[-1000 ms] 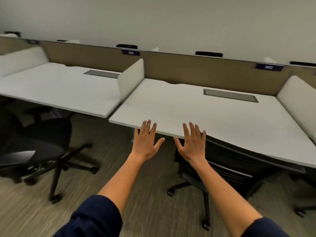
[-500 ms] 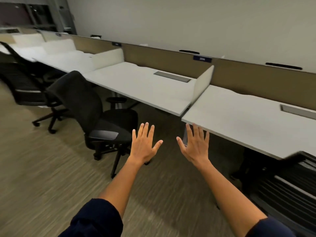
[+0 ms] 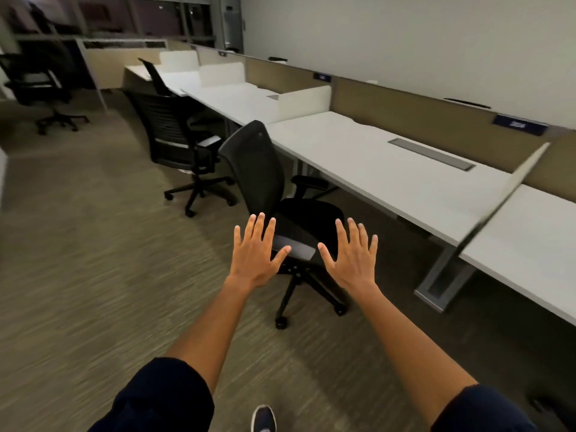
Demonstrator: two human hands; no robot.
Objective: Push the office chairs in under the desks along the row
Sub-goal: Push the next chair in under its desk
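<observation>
A black mesh-back office chair [image 3: 261, 169] stands on the carpet, pulled out from the white desk [image 3: 389, 169] and turned sideways, its seat toward the desk. My left hand [image 3: 254, 254] and my right hand [image 3: 350, 254] are held out in front of it, palms forward, fingers spread, holding nothing and not touching it. A second black chair [image 3: 174, 135] stands out from the desk [image 3: 237, 98] farther along the row. A third chair [image 3: 152, 76] sits at the far desk.
White dividers [image 3: 308, 98] separate the desks, and a tan partition [image 3: 405, 101] runs behind them. A grey desk leg [image 3: 442, 275] stands at the right. Another black chair [image 3: 40, 85] is at the far left. Open carpet [image 3: 93, 260] lies to the left.
My view has swung left along the row, away from the chair tucked under the first desk. The pulled-out black chair is now directly ahead of my raised, empty hands.
</observation>
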